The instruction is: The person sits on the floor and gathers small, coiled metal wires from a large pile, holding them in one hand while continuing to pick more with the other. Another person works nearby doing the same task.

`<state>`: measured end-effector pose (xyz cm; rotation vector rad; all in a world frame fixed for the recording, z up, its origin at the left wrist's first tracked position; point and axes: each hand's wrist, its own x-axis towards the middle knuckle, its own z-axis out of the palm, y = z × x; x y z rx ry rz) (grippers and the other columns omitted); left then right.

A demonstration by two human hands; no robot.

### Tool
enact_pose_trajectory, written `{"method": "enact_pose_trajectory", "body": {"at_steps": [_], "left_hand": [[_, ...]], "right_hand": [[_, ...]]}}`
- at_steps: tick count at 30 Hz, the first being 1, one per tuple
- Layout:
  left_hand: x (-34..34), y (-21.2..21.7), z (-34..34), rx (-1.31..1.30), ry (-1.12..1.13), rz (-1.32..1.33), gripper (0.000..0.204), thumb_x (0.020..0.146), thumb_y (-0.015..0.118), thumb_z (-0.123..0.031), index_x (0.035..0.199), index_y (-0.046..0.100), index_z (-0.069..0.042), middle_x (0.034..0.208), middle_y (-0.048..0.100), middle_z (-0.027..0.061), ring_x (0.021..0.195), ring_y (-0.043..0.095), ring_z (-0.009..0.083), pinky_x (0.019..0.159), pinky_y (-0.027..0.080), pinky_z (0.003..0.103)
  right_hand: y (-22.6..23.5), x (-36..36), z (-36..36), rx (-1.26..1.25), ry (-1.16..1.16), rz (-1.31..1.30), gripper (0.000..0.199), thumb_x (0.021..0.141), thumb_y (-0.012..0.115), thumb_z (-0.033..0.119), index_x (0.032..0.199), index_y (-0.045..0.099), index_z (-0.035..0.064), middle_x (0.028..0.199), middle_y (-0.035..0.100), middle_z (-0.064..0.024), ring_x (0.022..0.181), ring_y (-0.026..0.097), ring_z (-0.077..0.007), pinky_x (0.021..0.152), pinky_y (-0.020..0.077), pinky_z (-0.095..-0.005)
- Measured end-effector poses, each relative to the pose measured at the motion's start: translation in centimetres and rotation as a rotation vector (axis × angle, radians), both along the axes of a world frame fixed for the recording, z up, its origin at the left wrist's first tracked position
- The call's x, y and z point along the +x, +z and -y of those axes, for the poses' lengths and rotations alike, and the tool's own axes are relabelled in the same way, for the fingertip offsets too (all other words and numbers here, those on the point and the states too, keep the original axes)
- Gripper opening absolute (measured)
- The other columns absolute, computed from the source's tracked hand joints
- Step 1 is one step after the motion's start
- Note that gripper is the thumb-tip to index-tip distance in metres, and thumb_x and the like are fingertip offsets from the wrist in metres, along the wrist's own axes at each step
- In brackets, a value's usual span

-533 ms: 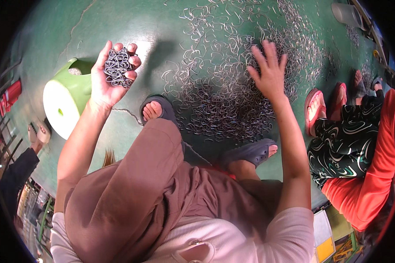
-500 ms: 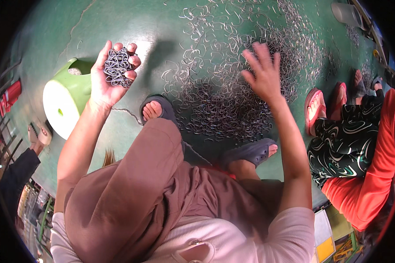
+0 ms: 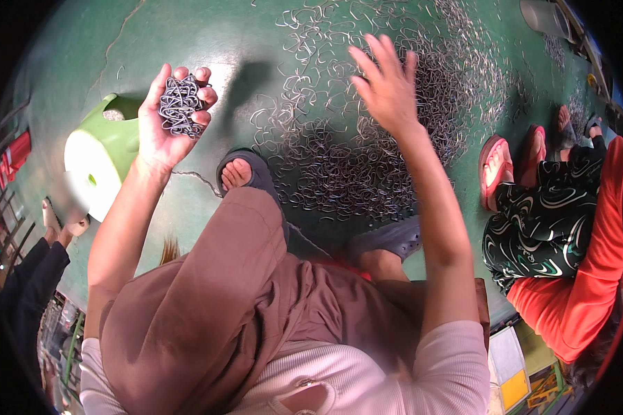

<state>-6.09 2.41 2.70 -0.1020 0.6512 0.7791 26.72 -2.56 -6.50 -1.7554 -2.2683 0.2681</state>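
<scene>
My left hand (image 3: 173,117) is raised, palm up, fingers curled around a tangled bunch of bent metal wire clips (image 3: 180,105). My right hand (image 3: 387,86) hovers with fingers spread above a large heap of the same wire clips (image 3: 367,159) scattered over the green floor (image 3: 208,41). It holds nothing. I sit with brown-clad knees drawn up, my feet in dark sandals (image 3: 253,173) at the near edge of the heap.
A green bucket with a white side (image 3: 100,155) lies tipped to the left of my left hand. A person in patterned trousers and a red top (image 3: 561,228) sits at the right, with red sandals. Another person's leg (image 3: 34,263) shows at far left.
My right hand has lifted off the heap and moved up and slightly left, fingers still spread. My left hand keeps the bunch of clips in the same place.
</scene>
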Motion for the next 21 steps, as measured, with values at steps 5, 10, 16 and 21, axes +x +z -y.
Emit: {"method": "enact_pose_trajectory", "body": {"at_steps": [5, 10, 16, 21], "left_hand": [[0.7, 0.4, -0.2, 0.025, -0.02, 0.024, 0.023, 0.095, 0.045, -0.03, 0.083, 0.051, -0.011, 0.097, 0.046, 0.0044, 0.081, 0.046, 0.0164, 0.051, 0.046, 0.025], [-1.6, 0.1, 0.4, 0.043, 0.032, 0.032, 0.024, 0.093, 0.048, -0.033, 0.085, 0.054, -0.011, 0.099, 0.049, 0.0078, 0.083, 0.048, 0.0194, 0.052, 0.047, 0.026], [-3.4, 0.4, 2.2, 0.016, 0.123, 0.03, 0.025, 0.093, 0.047, -0.034, 0.084, 0.053, -0.012, 0.098, 0.049, 0.0077, 0.083, 0.048, 0.0197, 0.052, 0.047, 0.026], [-4.2, 1.1, 3.2, 0.058, 0.176, 0.062, 0.025, 0.094, 0.045, -0.033, 0.085, 0.053, -0.011, 0.098, 0.049, 0.008, 0.083, 0.048, 0.02, 0.052, 0.048, 0.027]], "right_hand": [[-2.0, -5.9, -3.7, -0.013, 0.186, 0.011, 0.048, 0.089, 0.048, 0.042, 0.135, 0.037, 0.0319, 0.145, 0.028, -0.0014, 0.137, 0.02, -0.022, 0.109, 0.0103, -0.057], [-3.2, -3.4, -5.0, 0.067, 0.117, 0.108, 0.049, 0.09, 0.041, 0.049, 0.137, 0.033, 0.0372, 0.148, 0.023, -0.0014, 0.138, 0.016, -0.0254, 0.106, 0.01, -0.0624], [-1.4, -5.4, 0.1, -0.071, 0.238, 0.132, 0.052, 0.088, 0.044, 0.048, 0.136, 0.038, 0.027, 0.148, 0.024, -0.0027, 0.137, 0.019, -0.025, 0.103, 0.013, -0.0652], [-1.2, -9.5, 8.2, -0.281, 0.621, -0.039, 0.058, 0.084, 0.054, 0.044, 0.136, 0.035, 0.0262, 0.148, 0.022, -0.0005, 0.137, 0.017, -0.0209, 0.105, 0.0159, -0.0626]]}}
